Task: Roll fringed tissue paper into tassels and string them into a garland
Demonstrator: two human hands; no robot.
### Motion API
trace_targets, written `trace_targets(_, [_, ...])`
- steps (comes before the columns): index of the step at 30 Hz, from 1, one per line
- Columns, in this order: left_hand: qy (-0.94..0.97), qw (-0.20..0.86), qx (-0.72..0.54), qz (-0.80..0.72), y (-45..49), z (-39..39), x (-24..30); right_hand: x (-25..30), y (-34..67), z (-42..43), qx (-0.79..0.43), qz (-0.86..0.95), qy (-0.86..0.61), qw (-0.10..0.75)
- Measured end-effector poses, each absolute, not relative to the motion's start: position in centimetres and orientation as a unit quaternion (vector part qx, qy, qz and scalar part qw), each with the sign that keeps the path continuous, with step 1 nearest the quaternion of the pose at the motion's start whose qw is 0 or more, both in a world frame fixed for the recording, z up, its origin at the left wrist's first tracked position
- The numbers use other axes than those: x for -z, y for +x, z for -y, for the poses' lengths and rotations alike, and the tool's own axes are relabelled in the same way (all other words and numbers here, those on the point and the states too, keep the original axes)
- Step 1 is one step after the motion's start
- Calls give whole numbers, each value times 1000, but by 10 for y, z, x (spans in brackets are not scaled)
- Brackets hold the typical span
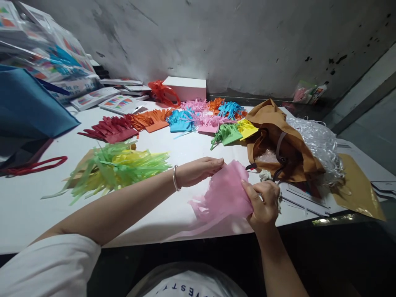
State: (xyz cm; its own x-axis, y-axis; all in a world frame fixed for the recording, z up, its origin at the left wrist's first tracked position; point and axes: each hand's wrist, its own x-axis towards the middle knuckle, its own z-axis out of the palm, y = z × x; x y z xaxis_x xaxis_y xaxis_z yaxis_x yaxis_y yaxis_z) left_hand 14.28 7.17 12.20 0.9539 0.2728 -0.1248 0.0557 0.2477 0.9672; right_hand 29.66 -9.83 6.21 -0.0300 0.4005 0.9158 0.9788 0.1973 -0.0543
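A sheet of pink tissue paper [230, 189], cut into a fringe along its left side, hangs over the table's near edge. My right hand [264, 202] pinches its right edge between thumb and fingers. At the sheet's upper left lies my left hand [201, 171], with fingers stretched out and the tips against the paper; part of them is hidden. To the left, green and yellow fringed tissue paper [123, 165] is spread on the white table [148, 214]. Behind are folded fringe bundles: dark red [114, 128], orange [153, 119], blue [181, 120], pink [210, 123], green [227, 134] and yellow [247, 128].
At right stands an open brown bag [287, 152] beside shiny white strands [321, 144] and a brown envelope [355, 185]. A blue bag [27, 103] with a red cord is at left. A white box [185, 87] and a red plastic bag [163, 94] sit by the wall.
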Motion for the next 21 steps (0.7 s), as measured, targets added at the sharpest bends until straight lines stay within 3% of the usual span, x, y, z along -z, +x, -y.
trace_targets(3, [559, 814, -88, -128, 142, -71, -125, -60, 294, 101, 337, 640, -520, 454])
trace_targets(6, [499, 854, -27, -148, 138, -64, -119, -56, 293, 104, 345, 640, -509, 460])
trace_targets(9, [523, 837, 33, -158, 131, -59, -115, -51, 294, 107, 359, 643, -513, 442])
trace_targets(14, [576, 804, -48, -137, 119, -62, -118, -44, 292, 111, 365, 643, -510, 439])
trace_targets(21, [540, 829, 22, -146, 116, -61, -99, -40, 283, 109, 355, 658, -506, 429])
